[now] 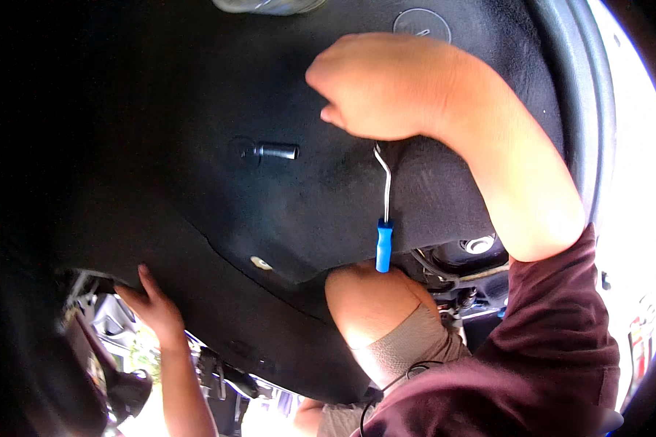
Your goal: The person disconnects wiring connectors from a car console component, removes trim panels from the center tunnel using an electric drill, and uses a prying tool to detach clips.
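Item one: a blue-handled tool (384,244), which we found to the right of and below the dark metal cylinder (277,151), our landmark. Its long axis ran nearly up and down the view; the handle lay at the lower end, its butt toward the person's bare knee (357,302), and the bent metal shaft pointed up toward the right hand, kinking leftward near the top.

Item two: the right hand (375,87), above and right of the cylinder, back toward us, fingers curled. We could not tell whether it held anything or touched the shaft, its grasp being hidden.

Item three: the left hand (157,313), well below and left of the cylinder, at the edge of the black panel (291,211). We noted its visible digits spread apart; whether they pressed on that edge we could not tell.

Further items: the cylinder itself, long axis roughly level across the view; a pale oval piece (261,263), below it; a thin ring outline (450,29), above and right of it.
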Demonstrator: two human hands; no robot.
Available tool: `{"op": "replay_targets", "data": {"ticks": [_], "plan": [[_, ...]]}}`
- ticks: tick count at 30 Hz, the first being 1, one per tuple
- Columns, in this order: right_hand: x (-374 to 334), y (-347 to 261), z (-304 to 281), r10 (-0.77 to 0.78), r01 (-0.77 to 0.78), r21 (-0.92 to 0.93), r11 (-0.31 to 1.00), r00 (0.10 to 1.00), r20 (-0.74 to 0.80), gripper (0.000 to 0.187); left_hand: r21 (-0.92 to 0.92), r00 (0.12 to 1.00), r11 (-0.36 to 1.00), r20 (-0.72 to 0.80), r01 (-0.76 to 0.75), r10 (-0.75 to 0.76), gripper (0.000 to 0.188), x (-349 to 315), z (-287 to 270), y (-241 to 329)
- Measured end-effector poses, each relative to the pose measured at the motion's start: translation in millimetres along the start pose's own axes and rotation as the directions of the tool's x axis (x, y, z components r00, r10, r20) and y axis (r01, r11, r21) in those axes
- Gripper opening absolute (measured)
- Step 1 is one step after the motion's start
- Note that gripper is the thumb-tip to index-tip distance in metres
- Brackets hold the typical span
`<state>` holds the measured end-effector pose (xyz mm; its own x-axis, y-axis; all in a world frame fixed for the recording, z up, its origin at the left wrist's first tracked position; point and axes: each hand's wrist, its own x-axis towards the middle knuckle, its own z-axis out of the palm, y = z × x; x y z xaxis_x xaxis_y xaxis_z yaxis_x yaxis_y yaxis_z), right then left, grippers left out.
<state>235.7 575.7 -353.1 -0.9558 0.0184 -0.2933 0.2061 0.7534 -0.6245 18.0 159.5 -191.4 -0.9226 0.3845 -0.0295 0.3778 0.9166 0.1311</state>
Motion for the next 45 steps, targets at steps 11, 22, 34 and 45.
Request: {"op": "replay_targets", "data": {"ticks": [11,22,34,45], "plan": [[25,-4,-2,0.186,-0.208,0.261,0.943,0.977,0.105,0.033,0.213,0.973,0.962,-0.12,-0.169,0.197,0.06,7,9,13],[-32,-47,36,-0.067,0.172,0.076,0.982,0.698,-0.713,0.019,0.283,0.97,0.945,-0.131,-0.164,0.207,0.047,25,28,1],[-453,-185,292,0.744,-0.748,-0.196,0.634,0.522,0.416,0.052,0.219,0.981,0.967,-0.111,-0.13,0.157,0.043,14,25,33],[-487,-187,287,0.705,-0.711,-0.103,0.696,0.649,0.286,0.049,0.051,0.996,0.997,-0.063,-0.052,0.056,0.041,3,6,43]]}}
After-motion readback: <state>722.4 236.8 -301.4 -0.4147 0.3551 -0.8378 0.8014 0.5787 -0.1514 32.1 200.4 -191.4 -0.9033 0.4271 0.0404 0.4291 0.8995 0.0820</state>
